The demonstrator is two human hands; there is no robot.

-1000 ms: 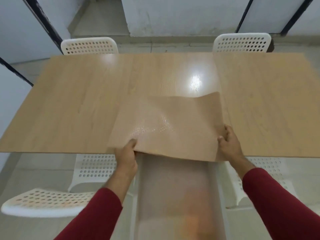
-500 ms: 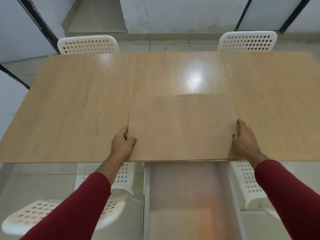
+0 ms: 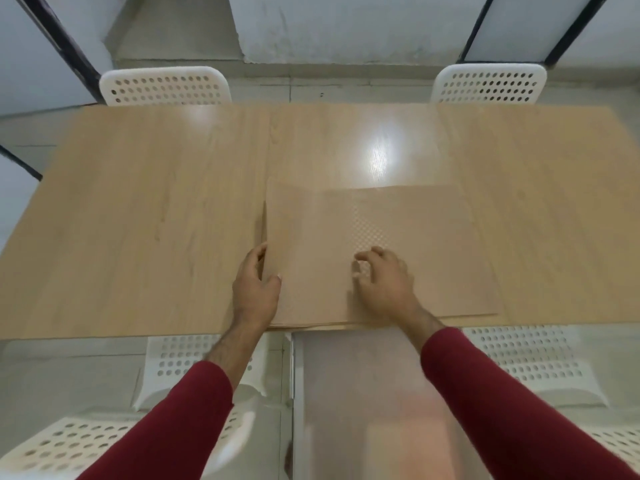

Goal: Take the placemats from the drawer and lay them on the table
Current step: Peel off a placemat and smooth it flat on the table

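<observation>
Lying at the light wooden table's (image 3: pixel 138 220) near edge, thin tan textured placemats (image 3: pixel 415 244) appear light, floppy; left hand (image 3: pixel 254 285) pinches their left edge, right hand (image 3: pixel 384 282) hovers loosely curled, empty.

Your stack of placemats (image 3: pixel 415 251) lies flat on the counter (image 3: pixel 156 220), at its near edge and a little right of centre. Your left hand (image 3: pixel 255 285) sits at the stack's left edge, thumb on top; your right hand (image 3: pixel 384 282) rests on the stack, near its middle. Below the counter's near edge, directly under the stack, the drawer (image 3: pixel 363 393) stands pulled out toward you. Two chairs (image 3: pixel 166 86) stand behind the far edge, one left, one right, and more flank the drawer on your side.
</observation>
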